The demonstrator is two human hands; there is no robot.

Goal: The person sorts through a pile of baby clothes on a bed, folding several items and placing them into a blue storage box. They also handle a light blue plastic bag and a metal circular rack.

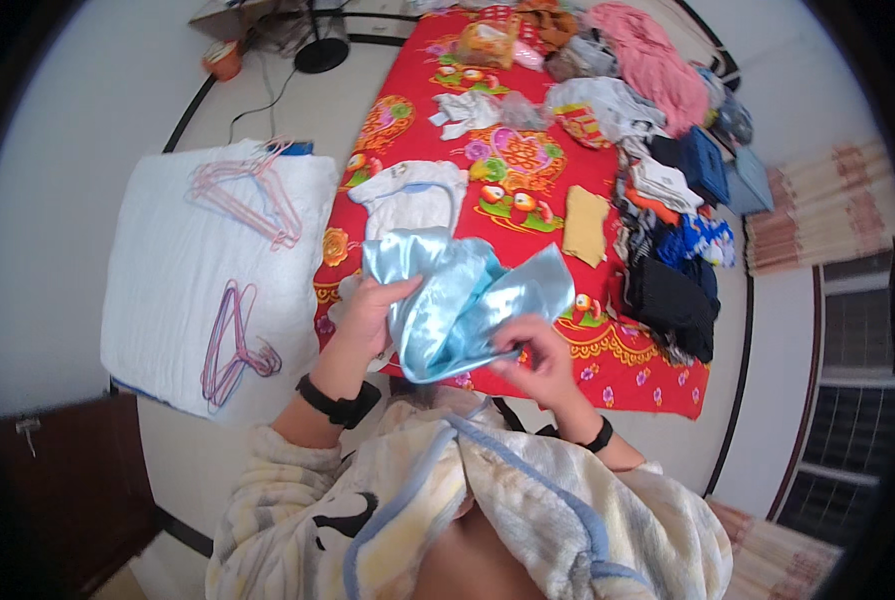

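A shiny light-blue satin cloth hangs in folds between my two hands, above the near edge of the bed. My left hand grips its left side, with the thumb lying on top of the fabric. At the lower right, my right hand pinches the cloth's edge between thumb and fingers; this hand is slightly blurred. Just beyond the cloth, a white garment with blue trim lies on the red patterned bedspread, partly covered from view. To its right rests a folded yellow garment.
Pink hangers and a bundle of darker hangers lie on a white padded surface at left. Clothes piles, including a black garment and a pink cloth, line the bed's right side. White clothing lies farther back.
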